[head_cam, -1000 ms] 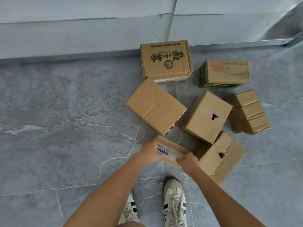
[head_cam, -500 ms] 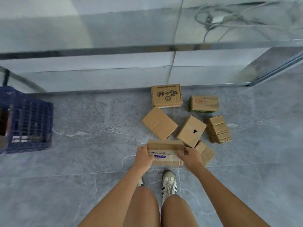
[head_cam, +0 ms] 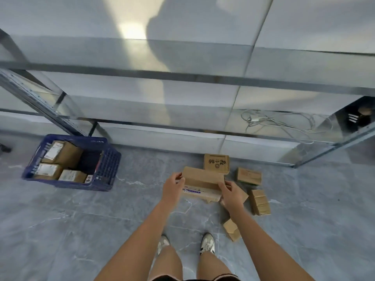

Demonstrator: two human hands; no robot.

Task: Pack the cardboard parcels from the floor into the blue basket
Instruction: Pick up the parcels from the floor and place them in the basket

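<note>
1. Holding one cardboard parcel (head_cam: 203,179) at frame centre, both hands gripped its short ends. The left hand (head_cam: 173,189) was curled round the left end and the right hand (head_cam: 231,192) round the right end, with fingers over the upper edge. The parcel appeared clear of the floor (head_cam: 60,230), its label facing the camera.
2. Step in hand, as judged: carrying one parcel from the pile to the blue basket (head_cam: 109,167). The basket stood at middle left of the frame, well apart from the hands.
3. On the floor right of centre lay a printed parcel (head_cam: 216,163), a labelled parcel (head_cam: 249,176), a taped parcel (head_cam: 260,201) and a small parcel (head_cam: 232,232) near the right shoe (head_cam: 207,243). Another showed partly behind the right hand.
4. The next move, as judged, called for a swing leftward over bare floor, then a lowering past the basket's near rim.
5. Room in the basket: packed parcels (head_cam: 60,153) filled its left and lower parts. A dark patch showed at its upper right. Whether that was open room or a dark item could not be told.
6. Edges: a metal shelf rack (head_cam: 182,76) crossed the upper frame, with one leg just behind the basket. A loose cable (head_cam: 274,122) lay on the lower shelf at right, well apart from the likely route.
</note>
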